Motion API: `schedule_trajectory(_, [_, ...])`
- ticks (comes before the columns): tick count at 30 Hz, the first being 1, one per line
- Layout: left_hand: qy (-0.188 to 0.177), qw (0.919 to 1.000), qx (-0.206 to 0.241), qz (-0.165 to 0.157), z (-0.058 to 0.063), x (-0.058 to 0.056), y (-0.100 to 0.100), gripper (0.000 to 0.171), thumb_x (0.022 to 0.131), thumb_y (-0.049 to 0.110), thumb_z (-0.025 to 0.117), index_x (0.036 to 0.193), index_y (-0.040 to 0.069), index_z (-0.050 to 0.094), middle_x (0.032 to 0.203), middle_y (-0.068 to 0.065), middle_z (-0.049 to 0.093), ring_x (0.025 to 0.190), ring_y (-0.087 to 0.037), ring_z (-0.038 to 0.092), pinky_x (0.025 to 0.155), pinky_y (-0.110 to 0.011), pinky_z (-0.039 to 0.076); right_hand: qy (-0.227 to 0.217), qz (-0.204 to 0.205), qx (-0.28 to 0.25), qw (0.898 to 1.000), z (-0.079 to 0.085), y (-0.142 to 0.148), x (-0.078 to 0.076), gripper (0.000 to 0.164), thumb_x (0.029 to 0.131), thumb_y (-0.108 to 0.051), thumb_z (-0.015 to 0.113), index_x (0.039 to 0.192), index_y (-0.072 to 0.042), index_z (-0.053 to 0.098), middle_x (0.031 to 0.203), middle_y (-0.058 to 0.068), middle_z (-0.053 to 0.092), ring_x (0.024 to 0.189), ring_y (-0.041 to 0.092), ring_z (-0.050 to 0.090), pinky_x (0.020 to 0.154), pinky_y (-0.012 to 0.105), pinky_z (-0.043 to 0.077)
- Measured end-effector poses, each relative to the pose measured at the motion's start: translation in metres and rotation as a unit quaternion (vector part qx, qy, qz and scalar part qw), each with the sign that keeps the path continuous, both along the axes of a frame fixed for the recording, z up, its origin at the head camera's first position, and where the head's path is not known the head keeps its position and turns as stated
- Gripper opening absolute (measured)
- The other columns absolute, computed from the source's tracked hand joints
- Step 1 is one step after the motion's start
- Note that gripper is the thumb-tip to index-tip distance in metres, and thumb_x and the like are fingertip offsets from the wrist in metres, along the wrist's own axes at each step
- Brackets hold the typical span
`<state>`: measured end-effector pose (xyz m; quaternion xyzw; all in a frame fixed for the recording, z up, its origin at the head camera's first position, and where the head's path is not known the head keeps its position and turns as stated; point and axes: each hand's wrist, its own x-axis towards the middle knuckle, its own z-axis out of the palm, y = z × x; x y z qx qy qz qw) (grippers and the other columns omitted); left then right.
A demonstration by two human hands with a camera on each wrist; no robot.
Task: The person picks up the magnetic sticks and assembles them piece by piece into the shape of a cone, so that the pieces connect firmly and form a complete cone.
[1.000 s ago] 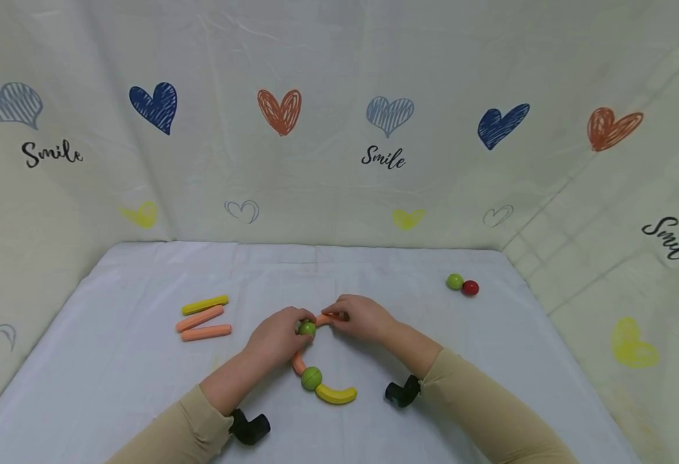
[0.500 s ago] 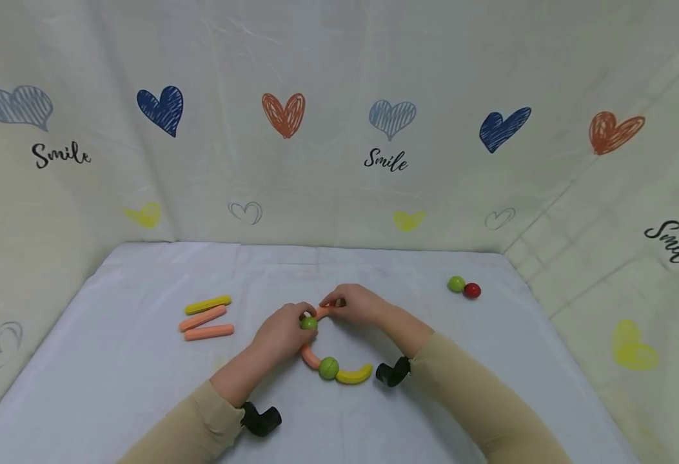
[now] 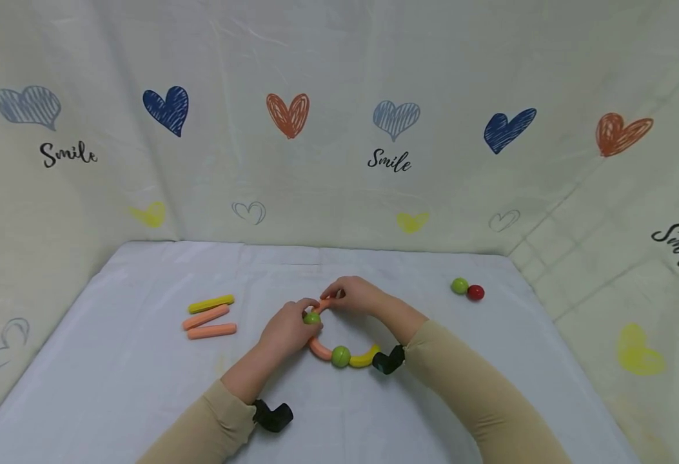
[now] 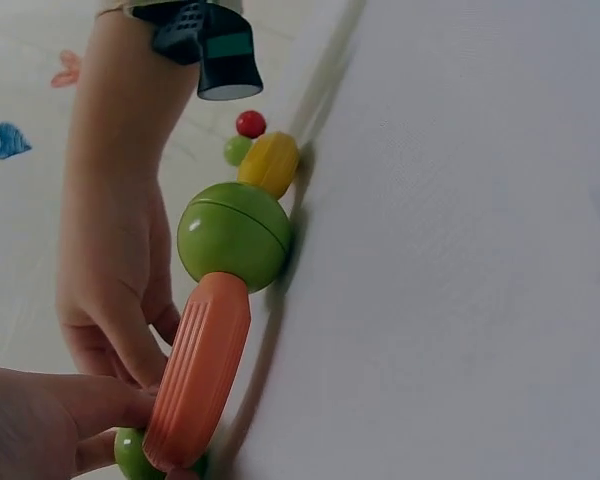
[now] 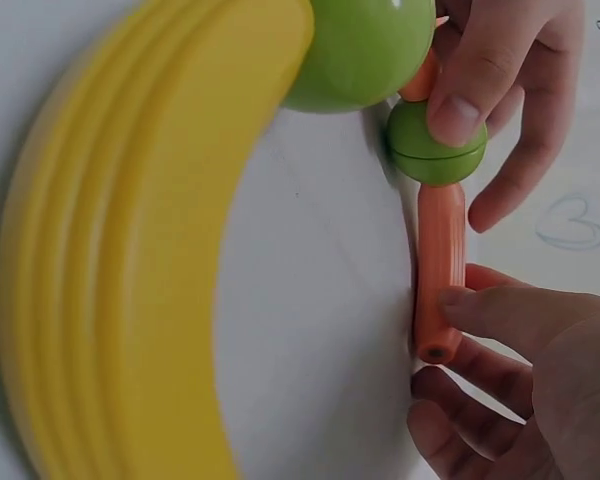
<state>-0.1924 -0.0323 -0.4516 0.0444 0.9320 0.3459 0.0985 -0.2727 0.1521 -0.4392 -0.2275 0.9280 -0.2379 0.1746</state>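
My left hand [image 3: 285, 332] pinches a green ball [image 3: 312, 318], its thumb pressed on it in the right wrist view. My right hand [image 3: 358, 298] grips an orange ribbed rod [image 5: 441, 255] that touches this ball; its dark-tipped end shows between thumb and fingers. From the held ball a curved orange rod [image 4: 202, 370] runs to a larger-looking green ball [image 3: 341, 356]. A curved yellow rod [image 3: 365, 357] follows on that ball's other side. Together the joined pieces form an open arc. The right wrist camera partly covers the yellow rod's end in the head view.
At the left lie two straight orange rods [image 3: 212, 331] and a yellow one [image 3: 211, 303]. A green ball [image 3: 460, 286] and a red ball [image 3: 476, 292] sit at the back right. Heart-printed cloth [image 3: 293, 193] stands behind the white table [image 3: 142, 380].
Both hands have moved a little away from me, carrying the joined pieces. The arc has turned, its green ball and yellow rod swinging rightward and back toward my right wrist.
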Motion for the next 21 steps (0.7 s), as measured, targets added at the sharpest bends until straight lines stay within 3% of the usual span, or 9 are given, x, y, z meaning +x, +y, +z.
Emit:
schedule_trajectory(9, [-0.009,0.9999,-0.001,0.005,0.0,-0.002,-0.001,0.063,0.089,0.042,0.072,0.144,0.019,0.051,0.122,-0.009,0.06,0.097,-0.02,0.058,0.08,-0.041,0.048,0.01,-0.012,-0.015,1.0,-0.002,0.008,0.001,0.024,0.094,-0.026,0.07,0.118,-0.026,0.073,0.111,-0.011,0.066,0.093,0.01,0.058,0.083,0.028,0.049])
schedule_trajectory(15, [0.013,0.9999,0.001,0.008,0.003,-0.009,-0.006,0.052,0.096,0.046,0.062,0.14,0.019,0.056,0.124,-0.006,0.064,0.111,-0.025,0.06,0.088,-0.046,0.049,0.051,-0.012,-0.036,0.998,0.005,0.02,0.004,0.028,0.094,-0.023,0.07,0.122,-0.022,0.072,0.113,-0.004,0.066,0.092,0.012,0.057,0.075,0.029,0.049])
schedule_trajectory(21, [0.011,0.9998,0.016,0.002,0.004,-0.023,-0.007,0.046,0.096,0.038,0.065,0.139,0.023,0.06,0.123,-0.003,0.066,0.115,-0.025,0.059,0.092,-0.046,0.048,0.082,-0.004,-0.048,0.995,0.011,0.039,0.006,0.033,0.094,-0.026,0.07,0.126,-0.019,0.07,0.12,0.0,0.066,0.099,0.017,0.057,0.079,0.032,0.048])
